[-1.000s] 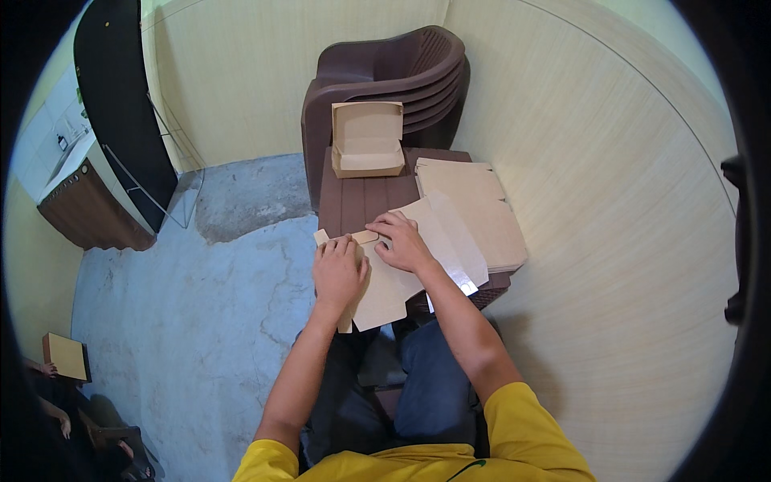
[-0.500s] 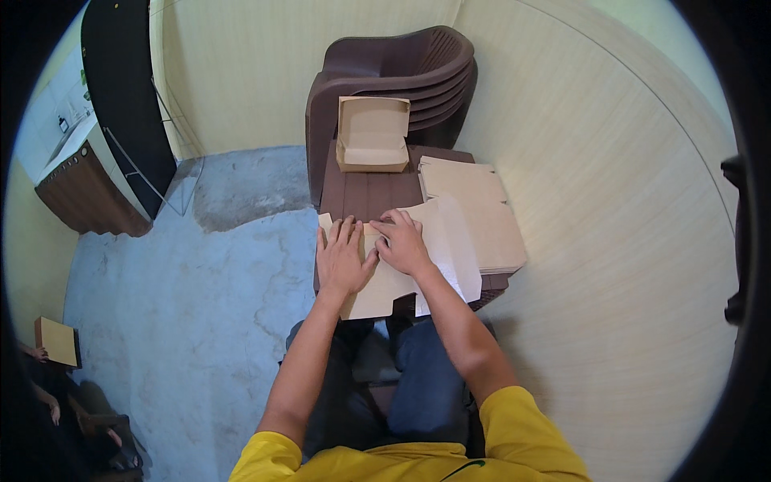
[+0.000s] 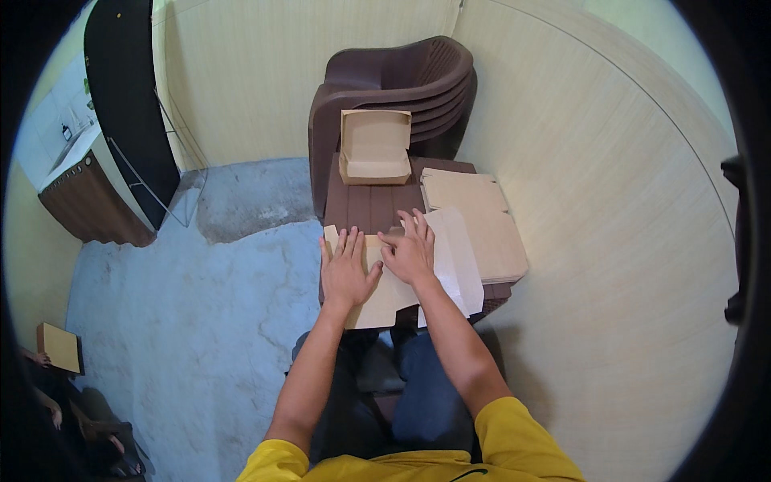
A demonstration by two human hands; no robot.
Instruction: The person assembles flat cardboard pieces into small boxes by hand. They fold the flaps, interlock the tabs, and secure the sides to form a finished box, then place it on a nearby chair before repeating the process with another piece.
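A flat, die-cut cardboard box blank (image 3: 374, 309) lies on the brown slatted plastic table (image 3: 365, 206) in front of me. Pressed flat on its left part is my left hand (image 3: 346, 275), fingers stretched forward. My right hand (image 3: 410, 254) rests over its right part, near the far edge, with its fingers apart and the thumb side toward the left hand. Just right of that hand lies another blank, pale side up (image 3: 455, 257). Beyond my hands a folded cardboard box (image 3: 375, 153) stands with its lid raised.
A pile of flat cardboard blanks (image 3: 474, 221) covers the table's right side, close to the wood-panelled wall (image 3: 610, 265). Stacked brown plastic chairs (image 3: 393, 76) stand behind the table. At the far lower left, another person's hand (image 3: 40, 358) touches a cardboard box (image 3: 59, 349).
My right hand has shifted slightly right, its fingers reaching farther forward and more spread. The left hand stays flat on the blank. The whole view has tilted up a little.
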